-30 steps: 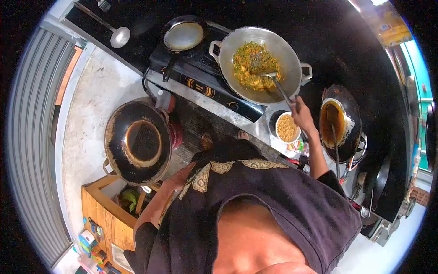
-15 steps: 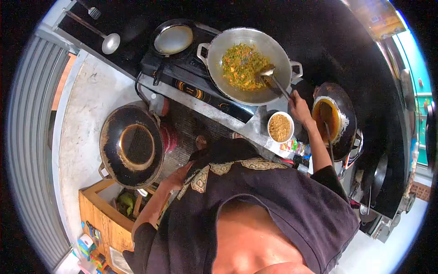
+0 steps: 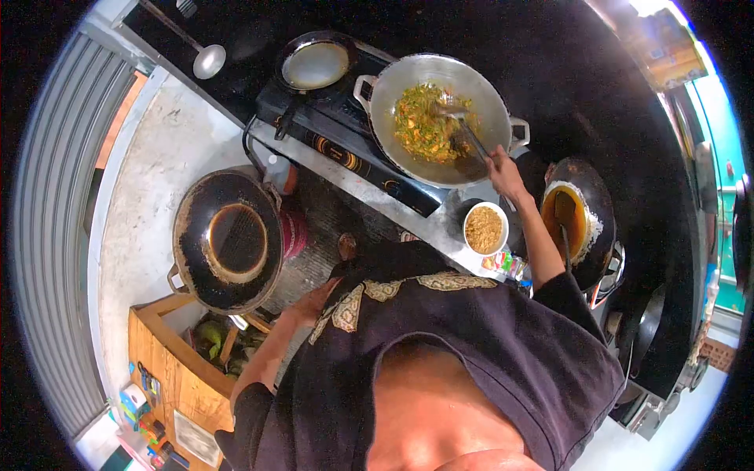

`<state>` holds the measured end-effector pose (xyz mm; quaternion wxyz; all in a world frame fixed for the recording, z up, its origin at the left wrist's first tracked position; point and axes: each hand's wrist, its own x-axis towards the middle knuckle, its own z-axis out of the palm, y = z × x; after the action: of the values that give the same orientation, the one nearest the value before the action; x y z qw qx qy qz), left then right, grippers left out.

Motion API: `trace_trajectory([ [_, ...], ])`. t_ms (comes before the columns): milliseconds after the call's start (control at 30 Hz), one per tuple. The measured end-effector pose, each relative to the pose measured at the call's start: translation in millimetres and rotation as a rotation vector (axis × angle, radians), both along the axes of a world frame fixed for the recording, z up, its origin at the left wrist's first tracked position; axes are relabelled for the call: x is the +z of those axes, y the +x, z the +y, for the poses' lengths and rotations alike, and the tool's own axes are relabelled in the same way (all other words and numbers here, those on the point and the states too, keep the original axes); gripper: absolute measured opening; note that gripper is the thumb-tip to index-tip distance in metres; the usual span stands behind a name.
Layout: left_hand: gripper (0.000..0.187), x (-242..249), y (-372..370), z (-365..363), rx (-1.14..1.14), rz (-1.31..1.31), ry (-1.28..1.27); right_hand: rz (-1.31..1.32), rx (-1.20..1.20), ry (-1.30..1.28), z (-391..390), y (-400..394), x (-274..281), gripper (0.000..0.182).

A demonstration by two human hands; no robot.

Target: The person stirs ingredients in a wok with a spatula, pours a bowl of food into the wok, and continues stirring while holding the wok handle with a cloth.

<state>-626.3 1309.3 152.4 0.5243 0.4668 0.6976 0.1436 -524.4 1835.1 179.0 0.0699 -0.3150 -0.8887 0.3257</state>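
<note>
My right hand (image 3: 506, 176) is closed around the handle of a spatula (image 3: 476, 143). The blade reaches into a large two-handled aluminium wok (image 3: 496, 102) on the stove, among chopped green and orange food (image 3: 420, 122). Just below that hand, a white bowl (image 3: 504, 235) holds a light brown crumbly substance (image 3: 482, 228). My left hand (image 3: 320, 298) is down by my waist against the dark shirt; its fingers are hidden.
A small frying pan (image 3: 345, 49) sits on the stove's left burner (image 3: 334, 153). To the right, a dark wok (image 3: 594, 188) contains orange-brown liquid and a utensil. Another blackened wok (image 3: 188, 259) rests on the left counter. A ladle (image 3: 210, 61) lies at the upper left.
The spatula blade has shifted up and left through the food, with my right hand following slightly. The whole view has shifted a little. My left hand stays at my waist.
</note>
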Motion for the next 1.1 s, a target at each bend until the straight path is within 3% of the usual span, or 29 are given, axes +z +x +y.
trace_trajectory([
  [67,0.094,2.6,6.7,-4.2,0.051,0.04,-0.117,-0.193,-0.098,-0.175,-31.0,17.6,53.2,0.023],
  [133,0.091,7.9,3.0,0.2,0.059,-0.036,-0.282,-0.095,-0.042,-0.101,-31.7,52.2,53.2,0.023],
  [167,0.091,11.6,-0.1,2.0,0.058,-0.07,-0.366,-0.122,-0.075,-0.2,-41.9,59.9,73.0,0.022],
  [233,0.091,21.3,-2.9,2.7,0.024,-0.036,-0.355,-0.15,-0.09,-0.421,-50.8,75.3,94.5,0.018],
  [333,0.091,19.2,-9.1,-2.9,0.005,-0.013,-0.287,-0.259,-0.097,-0.55,-66.1,77.9,96.3,0.019],
  [367,0.091,10.8,-9.4,-8.3,0.001,0.001,-0.225,-0.216,0.027,-0.416,-60.7,82.9,62.7,0.023],
  [400,0.092,2.3,-9.7,-13.7,-0.003,0.017,-0.163,-0.262,-0.059,-0.526,-75.0,67.6,62.2,0.025],
  [433,0.093,-16.1,-8.8,-23.4,-0.008,0.051,-0.069,-0.128,-0.006,-0.485,-76.8,61.5,29.1,0.017],
  [500,0.096,-18.8,-12.2,-25.5,0.013,0.026,-0.015,-0.066,-0.133,-0.678,-99.3,23.4,23.9,0.017],
  [567,0.1,2.2,-21.4,-17.9,0.068,-0.087,-0.102,0.112,-0.235,-0.755,-108.9,-7.3,-2.1,0.019],
  [667,0.102,-12.0,-30.2,-34.5,0.073,-0.17,-0.023,0.307,-0.324,-0.736,-106.1,-38.4,-19.7,0.02],
  [800,0.104,-2.5,-31.0,-43.9,-0.002,-0.034,-0.097,0.416,-0.399,-0.75,-79.3,-50.4,-13.5,0.019],
  [867,0.103,23.3,-31.6,-40.6,0.071,-0.073,-0.156,0.399,-0.439,-0.696,-66.0,-59.0,-15.1,0.018],
  [1033,0.102,16.0,-38.0,-45.2,-0.041,-0.042,-0.036,0.334,-0.429,-0.541,-52.6,-94.7,-26.5,0.019],
  [1100,0.102,15.6,-37.5,-49.3,-0.08,-0.02,-0.027,0.244,-0.323,-0.51,-61.8,-93.4,-20.3,0.019],
])
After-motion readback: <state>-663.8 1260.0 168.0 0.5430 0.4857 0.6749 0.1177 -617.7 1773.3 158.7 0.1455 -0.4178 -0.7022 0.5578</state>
